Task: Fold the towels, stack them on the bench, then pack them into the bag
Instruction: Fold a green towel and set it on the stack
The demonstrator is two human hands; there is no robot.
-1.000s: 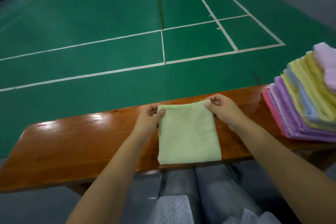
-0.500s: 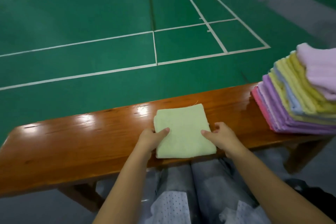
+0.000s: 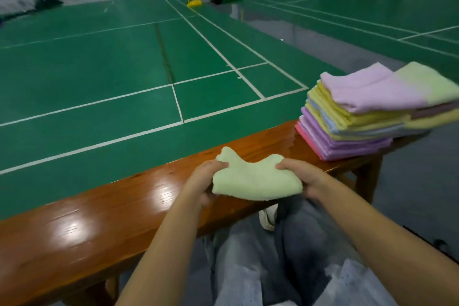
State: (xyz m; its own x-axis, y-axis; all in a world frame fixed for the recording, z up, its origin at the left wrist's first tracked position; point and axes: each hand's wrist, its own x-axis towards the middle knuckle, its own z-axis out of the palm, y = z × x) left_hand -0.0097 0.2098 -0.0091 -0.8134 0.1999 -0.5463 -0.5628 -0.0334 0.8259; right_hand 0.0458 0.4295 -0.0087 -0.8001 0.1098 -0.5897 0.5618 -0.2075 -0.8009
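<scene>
A folded light green towel (image 3: 255,179) is lifted a little off the wooden bench (image 3: 99,218), its far edge sagging in the middle. My left hand (image 3: 203,179) grips its left side, thumb on top and fingers underneath. My right hand (image 3: 301,176) grips its right side the same way. At the bench's right end stands a stack of folded towels (image 3: 360,117) in pink, purple, blue and yellow, with a pale pink and green one on top. No bag is in view.
The bench runs from lower left to right, with the green badminton court floor (image 3: 99,77) beyond it. My knees in grey trousers (image 3: 273,256) are below the bench's near edge. A yellow net post base (image 3: 195,3) stands far back.
The towel lay flat on the bench with my hands at its sides; both hands have now gripped it and raised it off the wood. The view has swung up and to the right.
</scene>
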